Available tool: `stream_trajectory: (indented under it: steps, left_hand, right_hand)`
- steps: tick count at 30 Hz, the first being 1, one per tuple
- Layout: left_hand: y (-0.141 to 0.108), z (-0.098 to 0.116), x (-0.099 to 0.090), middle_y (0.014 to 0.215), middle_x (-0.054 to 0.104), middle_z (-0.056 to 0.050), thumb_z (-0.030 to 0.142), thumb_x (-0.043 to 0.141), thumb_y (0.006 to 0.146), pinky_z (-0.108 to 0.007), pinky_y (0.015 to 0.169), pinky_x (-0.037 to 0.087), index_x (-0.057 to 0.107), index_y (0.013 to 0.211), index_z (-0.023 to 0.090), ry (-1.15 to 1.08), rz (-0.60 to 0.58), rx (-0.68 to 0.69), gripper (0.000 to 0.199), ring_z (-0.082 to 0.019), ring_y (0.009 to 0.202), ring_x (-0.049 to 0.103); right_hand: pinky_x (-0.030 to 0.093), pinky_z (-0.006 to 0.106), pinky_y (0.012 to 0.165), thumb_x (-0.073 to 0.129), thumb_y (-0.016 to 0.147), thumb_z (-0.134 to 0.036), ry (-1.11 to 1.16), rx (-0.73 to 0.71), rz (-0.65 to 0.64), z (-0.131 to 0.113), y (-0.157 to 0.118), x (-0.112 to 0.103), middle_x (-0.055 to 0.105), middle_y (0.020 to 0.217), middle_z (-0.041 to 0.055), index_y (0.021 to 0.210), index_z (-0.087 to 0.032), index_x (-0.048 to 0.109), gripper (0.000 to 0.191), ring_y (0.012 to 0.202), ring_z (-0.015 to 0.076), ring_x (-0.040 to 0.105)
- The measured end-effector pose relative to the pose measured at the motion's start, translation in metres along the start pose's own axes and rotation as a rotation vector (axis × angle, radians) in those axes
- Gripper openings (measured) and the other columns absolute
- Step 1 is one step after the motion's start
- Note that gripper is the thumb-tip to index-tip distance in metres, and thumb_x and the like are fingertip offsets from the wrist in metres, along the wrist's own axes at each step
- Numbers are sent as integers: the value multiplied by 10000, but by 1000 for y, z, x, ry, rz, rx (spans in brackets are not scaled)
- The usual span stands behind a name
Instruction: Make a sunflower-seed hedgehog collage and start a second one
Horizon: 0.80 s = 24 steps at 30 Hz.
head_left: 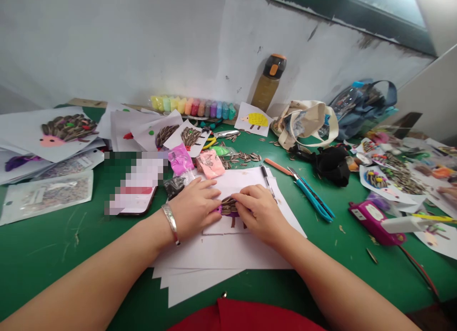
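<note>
A small hedgehog picture (229, 207), its back covered with striped sunflower seeds over a purple body with brown legs, lies on a stack of white paper (250, 252). My left hand (196, 202), with a silver bracelet at the wrist, rests flat at the picture's left side, fingers stretched out. From the right, my right hand (262, 212) has its fingers bent and pressed together at the seeds; whatever is between the fingertips is hidden. Just beyond the hands lie a pink clay packet (210, 163), a magenta clay packet (180, 160) and loose sunflower seeds (246, 157).
A phone (139, 188) lies left, near finished hedgehog pictures (71, 131). Rightward are a pen (267, 179), blue tweezers (312, 195) and a magenta device (376, 221). Coloured clay packs (194, 107), a bottle (269, 81) and a cloth bag (303, 121) stand behind. Another person's hand (448, 193) shows far right.
</note>
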State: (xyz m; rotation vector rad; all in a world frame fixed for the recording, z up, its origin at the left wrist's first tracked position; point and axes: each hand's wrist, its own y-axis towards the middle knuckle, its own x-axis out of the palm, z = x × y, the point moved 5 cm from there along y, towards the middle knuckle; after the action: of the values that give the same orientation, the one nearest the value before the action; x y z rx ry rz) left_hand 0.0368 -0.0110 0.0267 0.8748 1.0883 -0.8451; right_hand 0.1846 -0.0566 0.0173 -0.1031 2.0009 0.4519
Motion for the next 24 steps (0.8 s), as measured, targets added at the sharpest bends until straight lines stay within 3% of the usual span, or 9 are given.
stream_trajectory:
  steps: [7,14,24]
  left_hand:
    - [-2,1,1,979,677,-100,319,550,899,-507,1009,353,694,907,166,35,-28,-23,210,-323,1168,511]
    - [-6,4,-4,1090,674,-113,361,573,890,-575,1021,318,690,963,166,62,24,-37,238,-356,1202,499]
    - [-6,4,-3,1027,679,-103,374,617,859,-584,1015,303,689,919,179,23,36,-39,217,-366,1201,505]
  right_hand:
    - [374,355,794,467,931,-206,-11,1,-29,-2,0,2,640,976,73,1063,-220,695,264,901,209,520]
    - [375,352,784,466,930,-204,-2,9,5,6,-2,-2,643,971,75,1095,-219,681,271,881,204,526]
    - [390,354,791,482,924,-208,-1,13,25,11,-1,-5,654,962,75,1074,-223,690,257,878,204,542]
